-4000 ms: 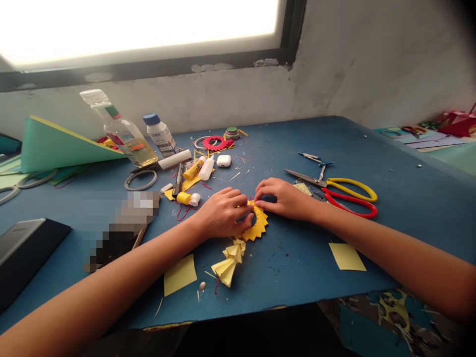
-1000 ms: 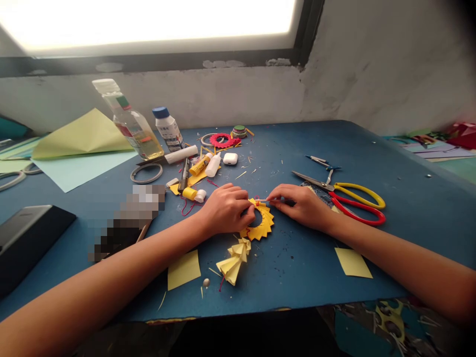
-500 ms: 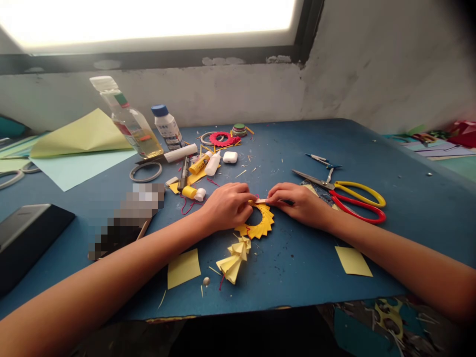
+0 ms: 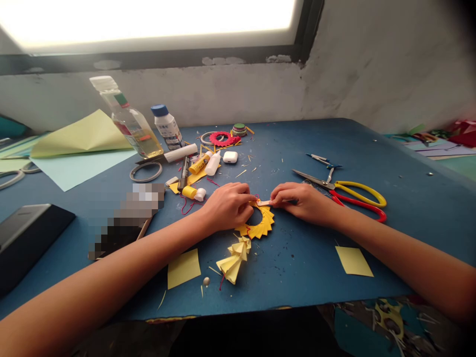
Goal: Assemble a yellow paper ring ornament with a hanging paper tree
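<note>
A yellow folded-paper ring with pleated edges lies flat on the blue table. My left hand is closed over its upper left side, thumb and fingers pressed on the ring. Between the fingertips of my right hand is a short, flat, pale stick; its far end meets the top of the ring beside my left fingertips. Below the ring, a pale yellow folded-paper tassel hangs on with red thread. What my left fingertips cover is hidden.
Scissors with red and yellow handles and a compass lie right. Yellow paper squares flank the forearms. Behind stand a glass bottle, a white bottle, glue and a red paper ring. A black case sits left.
My right hand has shifted slightly to the right with the pale stick, which now tilts a little and shows more of its length. My left hand and the ring have hardly moved.
</note>
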`<move>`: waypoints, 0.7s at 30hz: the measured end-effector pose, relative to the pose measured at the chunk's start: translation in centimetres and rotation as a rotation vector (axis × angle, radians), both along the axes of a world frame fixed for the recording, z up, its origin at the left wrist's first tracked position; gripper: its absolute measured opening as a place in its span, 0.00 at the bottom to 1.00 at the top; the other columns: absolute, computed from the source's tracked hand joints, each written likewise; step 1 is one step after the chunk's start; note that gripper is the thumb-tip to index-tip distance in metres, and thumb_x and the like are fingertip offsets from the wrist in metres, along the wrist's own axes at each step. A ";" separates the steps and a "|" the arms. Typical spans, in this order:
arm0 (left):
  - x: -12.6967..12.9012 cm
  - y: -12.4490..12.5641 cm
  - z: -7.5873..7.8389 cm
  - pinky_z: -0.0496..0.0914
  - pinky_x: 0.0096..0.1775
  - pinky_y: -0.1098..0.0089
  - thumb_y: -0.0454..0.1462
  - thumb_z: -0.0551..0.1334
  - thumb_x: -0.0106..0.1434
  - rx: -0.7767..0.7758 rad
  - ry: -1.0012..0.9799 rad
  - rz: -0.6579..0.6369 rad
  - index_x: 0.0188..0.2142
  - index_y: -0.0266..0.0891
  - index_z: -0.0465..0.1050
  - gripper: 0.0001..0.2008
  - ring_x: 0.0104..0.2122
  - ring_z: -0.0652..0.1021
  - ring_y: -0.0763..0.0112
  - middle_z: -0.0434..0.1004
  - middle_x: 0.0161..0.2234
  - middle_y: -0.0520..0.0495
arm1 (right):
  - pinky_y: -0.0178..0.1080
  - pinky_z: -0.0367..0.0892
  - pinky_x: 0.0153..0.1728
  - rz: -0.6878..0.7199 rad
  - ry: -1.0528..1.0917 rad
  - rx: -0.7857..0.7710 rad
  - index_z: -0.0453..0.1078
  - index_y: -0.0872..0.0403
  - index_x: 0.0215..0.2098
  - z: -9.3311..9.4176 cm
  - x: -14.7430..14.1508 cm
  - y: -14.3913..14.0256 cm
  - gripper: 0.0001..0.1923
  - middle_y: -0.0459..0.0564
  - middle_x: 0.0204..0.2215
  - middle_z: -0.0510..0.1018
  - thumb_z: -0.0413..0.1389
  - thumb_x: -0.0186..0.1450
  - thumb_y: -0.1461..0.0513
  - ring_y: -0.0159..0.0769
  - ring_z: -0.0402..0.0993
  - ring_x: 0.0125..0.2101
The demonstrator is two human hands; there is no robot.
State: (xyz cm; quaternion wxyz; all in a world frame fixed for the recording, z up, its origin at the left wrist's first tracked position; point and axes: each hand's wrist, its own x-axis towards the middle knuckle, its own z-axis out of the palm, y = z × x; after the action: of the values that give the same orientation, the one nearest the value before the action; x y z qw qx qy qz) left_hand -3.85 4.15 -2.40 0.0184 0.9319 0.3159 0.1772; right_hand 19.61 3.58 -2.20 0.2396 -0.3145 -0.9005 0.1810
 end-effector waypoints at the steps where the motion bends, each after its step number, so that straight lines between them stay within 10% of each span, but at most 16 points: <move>1: 0.0 0.0 0.0 0.67 0.36 0.66 0.33 0.52 0.59 0.000 -0.001 0.000 0.42 0.39 0.78 0.18 0.31 0.73 0.66 0.73 0.31 0.45 | 0.35 0.68 0.37 0.000 -0.001 -0.014 0.73 0.54 0.30 0.0 0.1 0.0 0.10 0.51 0.35 0.77 0.51 0.64 0.67 0.33 0.74 0.35; 21: 0.0 0.3 -0.2 0.68 0.35 0.69 0.31 0.53 0.58 -0.103 -0.112 -0.012 0.40 0.35 0.77 0.16 0.31 0.73 0.69 0.73 0.32 0.45 | 0.35 0.70 0.35 -0.063 0.058 0.010 0.73 0.54 0.34 -0.1 -0.5 -0.1 0.07 0.51 0.35 0.78 0.53 0.64 0.65 0.33 0.74 0.34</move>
State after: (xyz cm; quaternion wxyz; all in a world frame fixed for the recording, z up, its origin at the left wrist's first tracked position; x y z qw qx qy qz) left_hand -3.82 4.43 -2.60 0.0850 0.9203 0.3175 0.2123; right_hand 19.11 3.46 -2.34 0.2727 -0.3364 -0.8836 0.1780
